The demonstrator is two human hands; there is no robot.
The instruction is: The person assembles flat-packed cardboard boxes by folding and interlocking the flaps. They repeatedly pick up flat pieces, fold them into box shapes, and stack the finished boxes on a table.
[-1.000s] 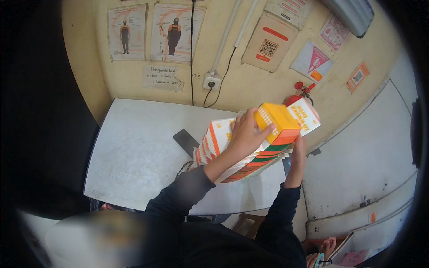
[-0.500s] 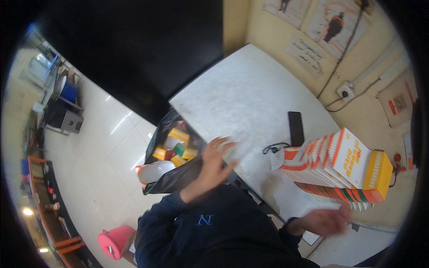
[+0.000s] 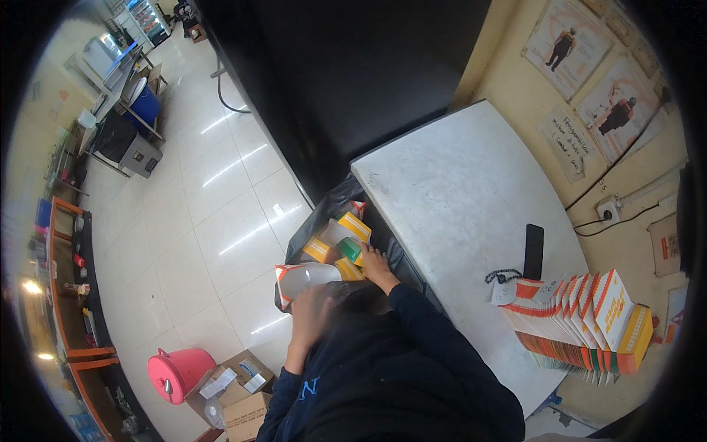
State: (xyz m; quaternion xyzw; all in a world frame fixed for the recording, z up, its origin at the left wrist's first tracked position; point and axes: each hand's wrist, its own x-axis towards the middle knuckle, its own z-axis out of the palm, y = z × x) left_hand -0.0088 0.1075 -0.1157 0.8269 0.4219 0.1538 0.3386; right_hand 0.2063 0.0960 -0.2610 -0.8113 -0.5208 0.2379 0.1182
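A black plastic bag (image 3: 294,247) hangs beside the table's left edge, filled with yellow, white and green food cartons. My right hand (image 3: 378,268) reaches into its right side, fingers apart and touching a yellow carton with a green panel (image 3: 349,249). At the bag's near rim, my left hand (image 3: 311,315) is smeared by motion, so its fingers do not show clearly. It is beside an orange-trimmed carton (image 3: 305,277) with its white inside facing up. More yellow cartons (image 3: 317,249) lie among these.
On the white table (image 3: 456,184) are a black phone (image 3: 533,252), a dark beaded cord (image 3: 502,276) and a long row of folded cartons (image 3: 567,317). A pink lidded bucket (image 3: 180,372) and a cardboard box (image 3: 247,412) stand on the floor at lower left.
My right hand has swung left from near the carton row into the bag. My left hand has come down to the bag's near rim. The view has shifted left.
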